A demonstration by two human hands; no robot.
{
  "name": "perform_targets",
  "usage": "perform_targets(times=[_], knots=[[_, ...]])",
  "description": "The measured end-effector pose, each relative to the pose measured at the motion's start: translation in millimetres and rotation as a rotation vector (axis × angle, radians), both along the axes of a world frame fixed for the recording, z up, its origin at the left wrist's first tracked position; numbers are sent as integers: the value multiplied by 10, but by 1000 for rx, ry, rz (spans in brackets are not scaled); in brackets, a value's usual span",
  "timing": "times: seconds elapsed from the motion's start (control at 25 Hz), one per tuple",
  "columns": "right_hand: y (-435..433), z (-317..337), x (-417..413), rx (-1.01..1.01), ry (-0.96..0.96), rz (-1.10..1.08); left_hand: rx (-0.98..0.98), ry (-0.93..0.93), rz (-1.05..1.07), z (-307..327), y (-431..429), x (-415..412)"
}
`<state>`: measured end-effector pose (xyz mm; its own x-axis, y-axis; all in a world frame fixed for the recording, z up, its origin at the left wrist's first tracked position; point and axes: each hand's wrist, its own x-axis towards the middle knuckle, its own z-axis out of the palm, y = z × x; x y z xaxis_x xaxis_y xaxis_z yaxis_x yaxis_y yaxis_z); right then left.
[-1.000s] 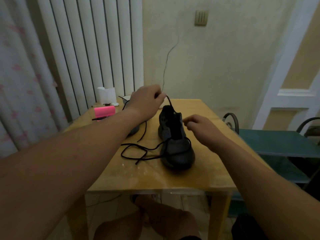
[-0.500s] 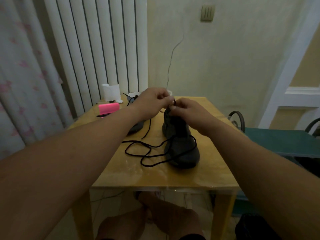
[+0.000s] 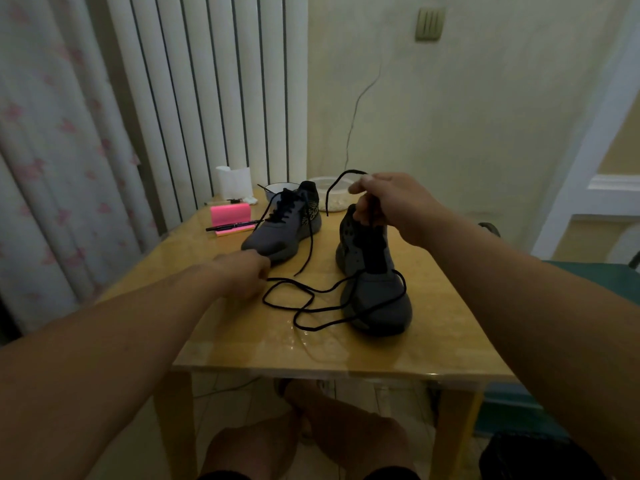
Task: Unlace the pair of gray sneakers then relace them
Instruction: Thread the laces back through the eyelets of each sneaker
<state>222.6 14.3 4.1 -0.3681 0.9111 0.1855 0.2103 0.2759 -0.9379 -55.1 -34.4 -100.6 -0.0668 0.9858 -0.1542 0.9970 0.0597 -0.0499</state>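
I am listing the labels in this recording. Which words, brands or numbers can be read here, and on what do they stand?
No text can be read in this view.
Laced sneaker: pale marks on its side near the heel, too blurred to read.
Pink pad: no writing visible.
Pen: too small to tell.

A laced gray sneaker (image 3: 284,230) stood near the table's (image 3: 242,337) far edge; the second sneaker (image 3: 375,296) stood mid-table, its black lace (image 3: 304,289) trailing loose.

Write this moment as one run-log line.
right hand: pinches lace above near sneaker | left hand: on table at lace, grip unclear | far sneaker: laced
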Motion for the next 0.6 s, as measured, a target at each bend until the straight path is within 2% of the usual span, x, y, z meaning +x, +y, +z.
perform_targets(times=[0.4, 0.48, 0.6], knots=[[-25, -19, 114, -27, -72, -20, 41, -108, 14, -79, 80, -17], [-23, -26, 111, -34, -65, -3, 155, -130, 29, -51, 87, 41], [9, 25, 65, -25, -8, 23, 475, -466, -73, 107, 58, 469]])
